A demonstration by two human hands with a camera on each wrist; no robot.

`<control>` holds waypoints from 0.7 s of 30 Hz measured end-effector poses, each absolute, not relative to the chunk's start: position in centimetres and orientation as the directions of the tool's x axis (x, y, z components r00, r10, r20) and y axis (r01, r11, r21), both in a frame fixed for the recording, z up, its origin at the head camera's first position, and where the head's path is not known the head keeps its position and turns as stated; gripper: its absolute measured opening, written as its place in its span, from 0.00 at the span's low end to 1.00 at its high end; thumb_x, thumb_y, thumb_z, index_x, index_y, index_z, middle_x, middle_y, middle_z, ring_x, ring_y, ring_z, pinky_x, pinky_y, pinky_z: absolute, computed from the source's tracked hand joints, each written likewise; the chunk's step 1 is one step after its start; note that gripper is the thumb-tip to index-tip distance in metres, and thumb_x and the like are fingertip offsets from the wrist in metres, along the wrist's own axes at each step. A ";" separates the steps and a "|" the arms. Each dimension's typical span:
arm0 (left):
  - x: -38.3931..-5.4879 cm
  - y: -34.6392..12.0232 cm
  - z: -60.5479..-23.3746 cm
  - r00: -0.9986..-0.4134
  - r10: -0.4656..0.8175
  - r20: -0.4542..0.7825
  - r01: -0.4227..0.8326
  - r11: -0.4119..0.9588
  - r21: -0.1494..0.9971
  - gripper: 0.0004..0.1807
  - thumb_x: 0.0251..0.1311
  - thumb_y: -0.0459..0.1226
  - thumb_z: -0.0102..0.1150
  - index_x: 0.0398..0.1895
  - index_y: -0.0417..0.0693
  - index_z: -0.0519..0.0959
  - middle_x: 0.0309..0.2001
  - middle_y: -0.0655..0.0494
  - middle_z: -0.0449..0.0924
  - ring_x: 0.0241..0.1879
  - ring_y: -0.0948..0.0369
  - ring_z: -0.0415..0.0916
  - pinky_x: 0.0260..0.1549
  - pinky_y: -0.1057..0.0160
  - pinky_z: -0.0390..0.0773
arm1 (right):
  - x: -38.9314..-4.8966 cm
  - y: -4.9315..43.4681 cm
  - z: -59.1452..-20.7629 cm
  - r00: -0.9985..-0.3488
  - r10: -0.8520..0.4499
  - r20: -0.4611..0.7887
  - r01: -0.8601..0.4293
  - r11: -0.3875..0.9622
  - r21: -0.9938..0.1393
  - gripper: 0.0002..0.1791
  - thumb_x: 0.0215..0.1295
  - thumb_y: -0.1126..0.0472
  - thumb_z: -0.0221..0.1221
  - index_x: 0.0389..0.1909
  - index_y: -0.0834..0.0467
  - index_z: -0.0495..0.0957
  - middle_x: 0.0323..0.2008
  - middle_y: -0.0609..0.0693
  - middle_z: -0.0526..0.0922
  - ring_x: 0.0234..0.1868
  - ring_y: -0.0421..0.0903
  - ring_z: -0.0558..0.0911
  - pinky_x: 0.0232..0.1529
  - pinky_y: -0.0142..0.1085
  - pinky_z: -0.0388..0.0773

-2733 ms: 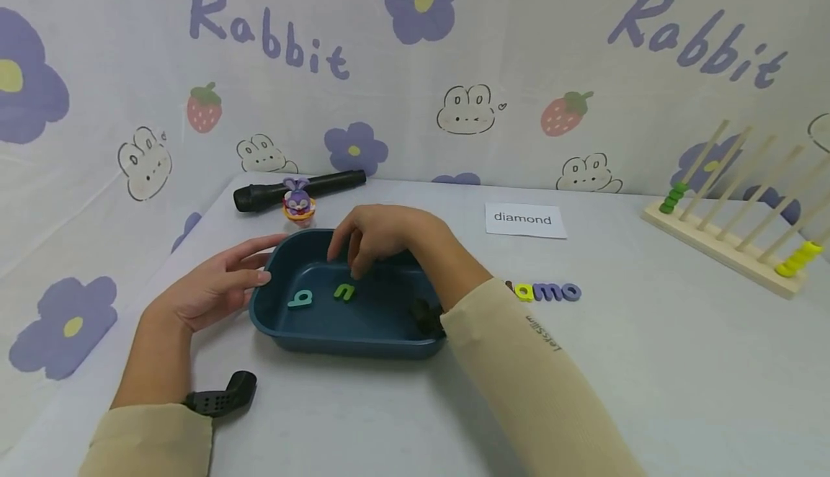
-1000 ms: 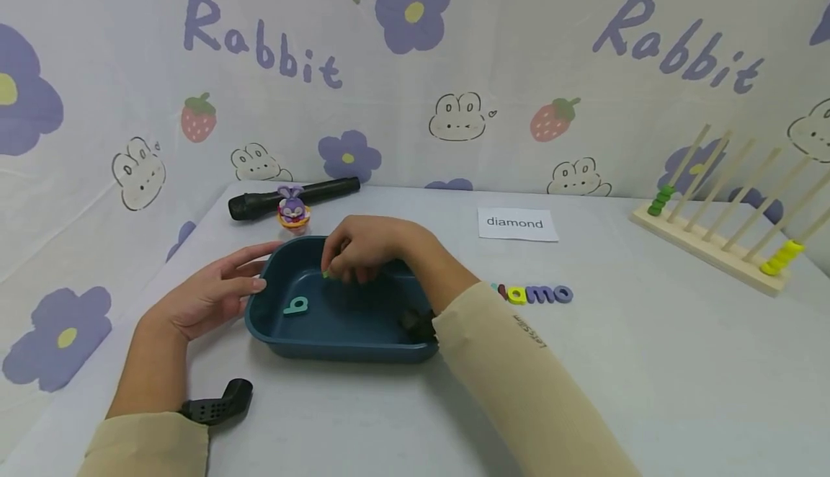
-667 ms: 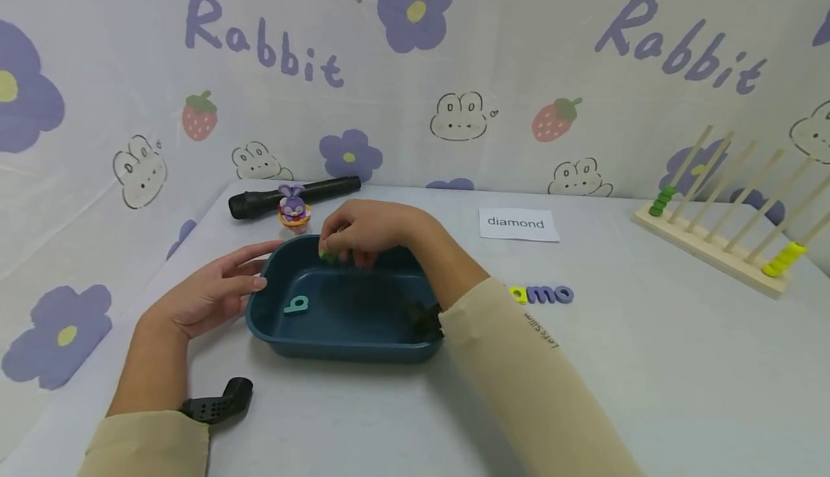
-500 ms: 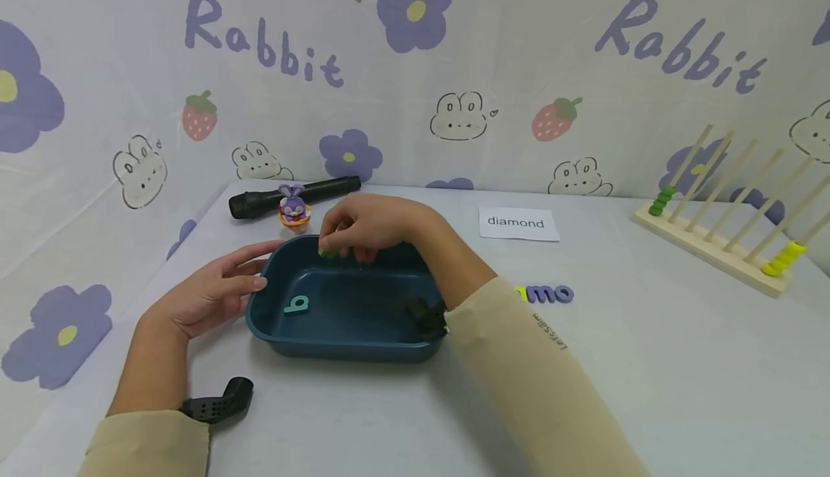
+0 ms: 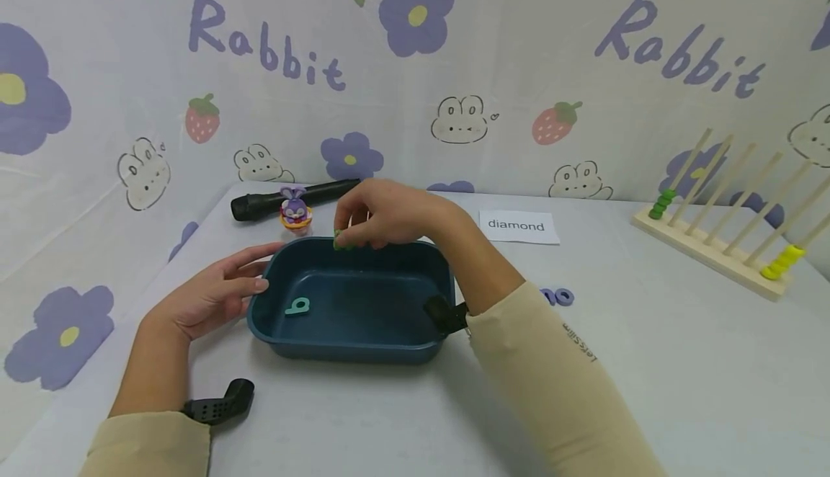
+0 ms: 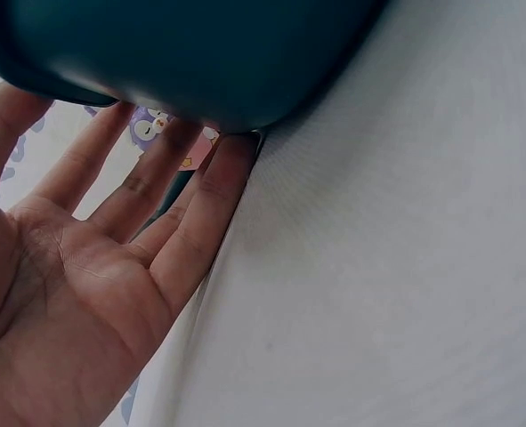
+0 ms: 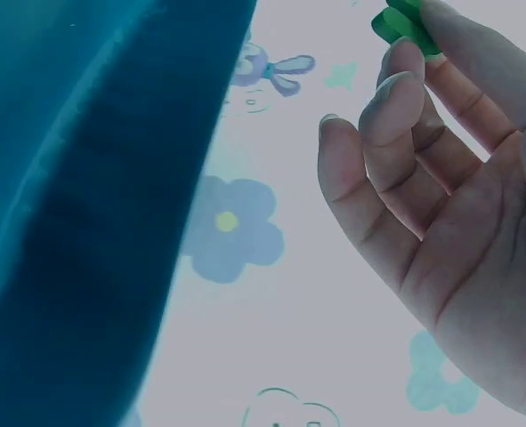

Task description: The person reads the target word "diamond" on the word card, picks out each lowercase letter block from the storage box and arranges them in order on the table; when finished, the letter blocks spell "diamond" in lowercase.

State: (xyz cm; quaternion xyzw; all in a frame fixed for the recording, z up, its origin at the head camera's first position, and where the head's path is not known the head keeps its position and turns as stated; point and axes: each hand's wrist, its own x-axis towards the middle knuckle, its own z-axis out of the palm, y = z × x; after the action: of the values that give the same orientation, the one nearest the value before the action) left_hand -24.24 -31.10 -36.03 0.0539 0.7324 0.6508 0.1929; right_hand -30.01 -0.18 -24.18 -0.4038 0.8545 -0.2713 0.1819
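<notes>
My right hand (image 5: 395, 214) pinches a green letter n (image 5: 338, 241) between thumb and fingertips, above the far rim of a dark teal tub (image 5: 353, 353). In the right wrist view the green letter (image 7: 403, 25) shows at the thumb tip, with the other fingers loosely bent. On the tub's floor, toward its left end, lies a light teal letter (image 5: 297, 307) with a round loop and a stem. My left hand (image 5: 217, 291) rests against the tub's left end, thumb tip at the rim. Its fingers (image 6: 160, 191) stretch out along the outer wall in the left wrist view.
Behind the tub stand a purple rabbit figure (image 5: 295, 210) and a black microphone (image 5: 259, 207). A card reading "diamond" (image 5: 519, 227) lies beyond my right forearm. A purple letter o (image 5: 565, 297) shows past the sleeve, which hides neighbouring letters. A wooden bead rack (image 5: 720, 253) stands far right.
My right hand has picked the green n off the tub's floor and lifted it up to the far rim, lately shifting right. The left hand keeps its place.
</notes>
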 end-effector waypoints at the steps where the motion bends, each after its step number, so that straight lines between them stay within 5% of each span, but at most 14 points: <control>1: -24.2 -31.1 -36.0 -0.919 0.332 -0.211 -0.172 0.143 0.975 0.38 0.73 0.39 0.58 0.82 0.59 0.56 0.81 0.42 0.54 0.61 0.64 0.77 0.55 0.60 0.84 | -29.9 0.0 -24.0 -0.608 -0.789 -0.087 -0.593 0.525 -0.611 0.06 0.71 0.57 0.64 0.43 0.54 0.85 0.35 0.51 0.83 0.34 0.47 0.81 0.39 0.35 0.82; 21: -24.2 -30.9 -36.0 -0.919 0.342 -0.195 -0.162 0.122 0.979 0.37 0.73 0.38 0.58 0.82 0.58 0.57 0.78 0.46 0.57 0.61 0.63 0.77 0.55 0.59 0.84 | -27.1 4.3 -23.1 -0.639 -0.766 -0.068 -0.585 0.542 -0.603 0.06 0.70 0.61 0.64 0.44 0.54 0.87 0.39 0.48 0.88 0.40 0.47 0.87 0.45 0.38 0.83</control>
State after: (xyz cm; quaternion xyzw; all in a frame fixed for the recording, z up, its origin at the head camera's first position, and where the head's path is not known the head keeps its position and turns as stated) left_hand -24.16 -30.90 -36.04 0.0622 0.7243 0.6596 0.1910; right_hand -27.08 4.34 -23.15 -0.3917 0.8625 -0.2752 0.1642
